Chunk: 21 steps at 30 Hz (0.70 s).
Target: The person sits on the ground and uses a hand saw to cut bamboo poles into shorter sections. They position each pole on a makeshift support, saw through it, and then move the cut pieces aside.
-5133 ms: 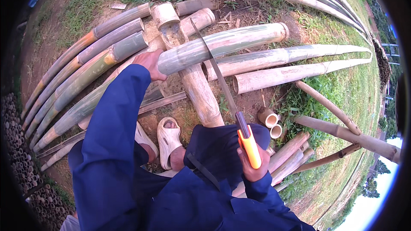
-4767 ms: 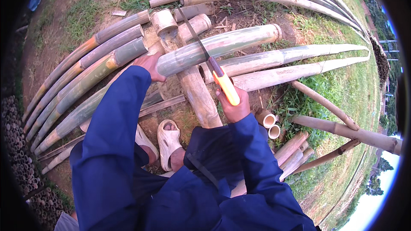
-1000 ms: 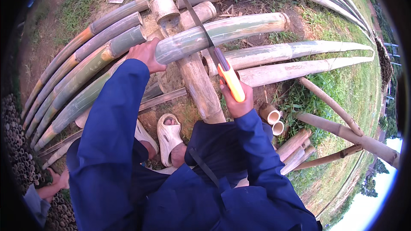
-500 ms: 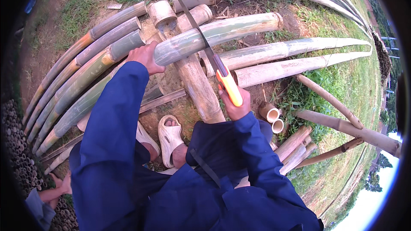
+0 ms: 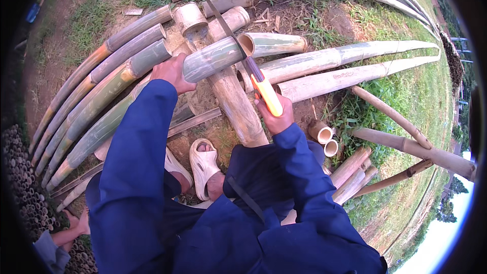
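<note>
My left hand (image 5: 173,72) grips the near end of a greenish bamboo piece (image 5: 213,60), which rests across a thick bamboo log (image 5: 234,102). My right hand (image 5: 276,114) is closed around the yellow-orange handle of a hand saw (image 5: 267,93). The saw's long dark blade slants up and left, at the right end of the piece that I hold. Just beyond the blade lies a separate bamboo offcut (image 5: 279,43), tilted, with its hollow cut end facing the saw.
Several long bamboo poles (image 5: 114,82) lie on the left, with a stack of cut tubes (image 5: 25,177) beyond. More poles (image 5: 350,65) stretch right. Short bamboo pieces (image 5: 350,175) and two small tubes (image 5: 320,132) lie by my right knee. Another person's foot (image 5: 78,222) shows lower left.
The bamboo has come apart at the saw blade. Its right part has dropped down and away, showing a hollow end. Both hands keep their hold; the saw has shifted slightly.
</note>
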Motion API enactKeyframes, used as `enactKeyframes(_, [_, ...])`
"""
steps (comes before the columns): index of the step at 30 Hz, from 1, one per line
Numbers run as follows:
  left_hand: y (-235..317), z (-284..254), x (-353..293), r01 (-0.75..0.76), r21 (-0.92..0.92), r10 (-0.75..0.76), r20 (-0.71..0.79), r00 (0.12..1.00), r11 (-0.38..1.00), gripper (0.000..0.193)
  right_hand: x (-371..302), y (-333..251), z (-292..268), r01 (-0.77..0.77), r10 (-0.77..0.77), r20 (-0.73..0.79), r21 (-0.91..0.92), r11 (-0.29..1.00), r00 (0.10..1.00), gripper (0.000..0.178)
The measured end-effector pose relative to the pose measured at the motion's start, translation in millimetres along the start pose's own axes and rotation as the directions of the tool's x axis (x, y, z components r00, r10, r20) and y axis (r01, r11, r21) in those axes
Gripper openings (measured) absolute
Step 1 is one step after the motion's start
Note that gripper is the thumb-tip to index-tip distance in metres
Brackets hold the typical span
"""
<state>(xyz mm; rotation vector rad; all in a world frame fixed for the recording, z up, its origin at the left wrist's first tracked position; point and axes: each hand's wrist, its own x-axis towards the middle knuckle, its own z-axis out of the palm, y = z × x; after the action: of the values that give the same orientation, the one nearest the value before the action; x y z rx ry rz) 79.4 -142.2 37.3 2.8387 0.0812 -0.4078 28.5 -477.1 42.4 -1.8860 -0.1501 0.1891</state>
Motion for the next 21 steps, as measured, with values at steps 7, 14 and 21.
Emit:
enactKeyframes(7, [-7, 0, -6, 0.013, -0.011, -0.013, 0.032, 0.999, 1.0, 0.073, -94, -15, -46, -0.2, 0.199, 0.063, 0.01, 0.98, 0.978, 0.026])
enactKeyframes(14, [-2, 3, -4, -0.029, 0.0, 0.029, -0.044, 0.999, 1.0, 0.072, -10, 10, -11, -0.25, 0.245, 0.052, 0.105, 0.963, 0.968, 0.019])
enactKeyframes(21, [-7, 3, -3, -0.017, 0.008, 0.017, -0.026, 1.0, 1.0, 0.072, -69, -29, -44, -0.319, 0.309, 0.081, 0.268, 0.909, 0.948, 0.015])
